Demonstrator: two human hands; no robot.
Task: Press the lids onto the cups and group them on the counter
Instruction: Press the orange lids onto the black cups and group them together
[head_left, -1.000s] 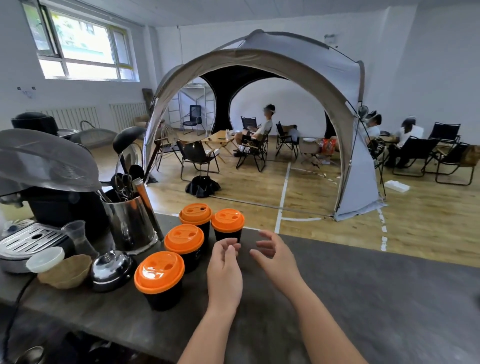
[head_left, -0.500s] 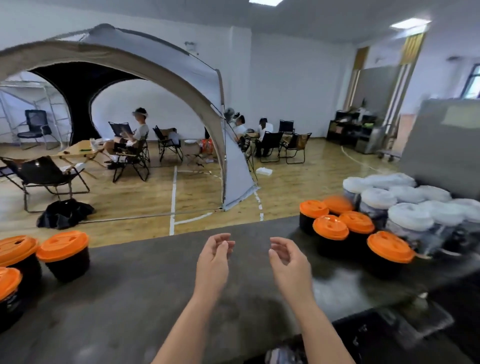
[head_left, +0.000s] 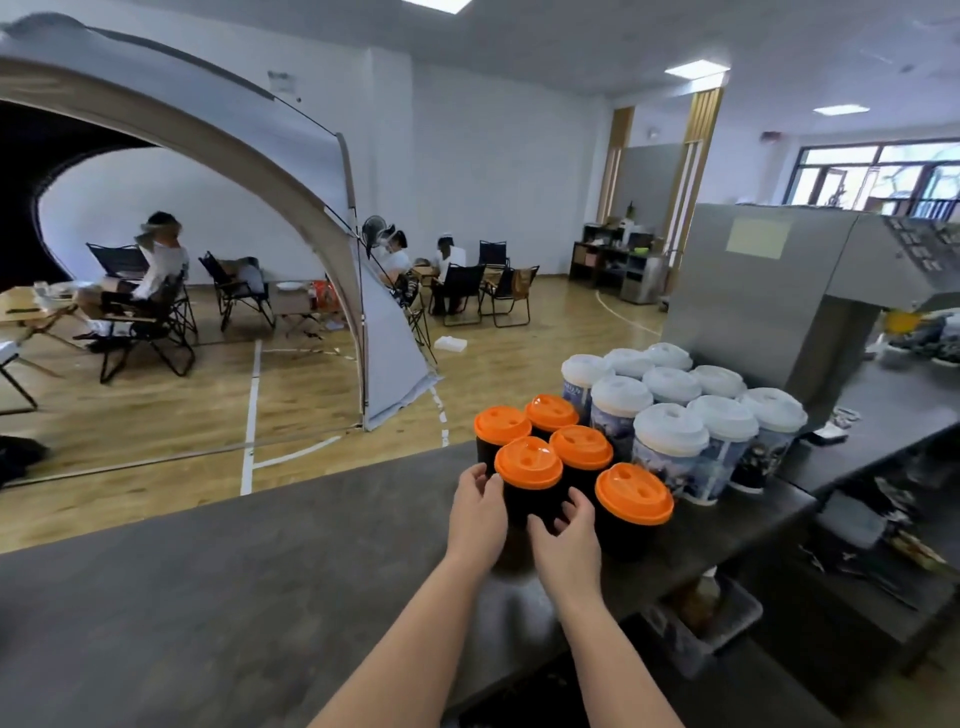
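Head view: both hands reach to one black cup (head_left: 524, 501) with an orange lid (head_left: 528, 462) on the dark counter (head_left: 234, 582). Left hand (head_left: 477, 512) sits on the cup's left side, fingers curled against its wall, thumb up near the lid rim. Right hand (head_left: 567, 545) is at the cup's right front, fingers curved toward the wall; contact looks likely but the fingertips are partly hidden, so a full grip cannot be confirmed. That cup is the front-left one of five orange-lidded black cups (head_left: 582, 457) packed close together, all lids on. Nearest cup (head_left: 632, 512) of the cluster stands just right of the held cup, beside the right hand. Right of and behind the held cup is a tight group of white-lidded cups (head_left: 685, 410) with blue printed sleeves, touching or nearly touching each other and just beside the orange group. Behind those, well right of the held cup, is a grey metal machine (head_left: 769, 291) with a yellowish label. Beyond the counter, far left of the held cup, a grey dome tent (head_left: 322, 171) stands on wood floor (head_left: 156, 415) with white lines; people sit on folding chairs (head_left: 150, 332) under and beside it. Shelving (head_left: 618, 265) stands against the far wall. Below the counter edge, right of the held cup, a tray (head_left: 717, 618) with blurred contents.
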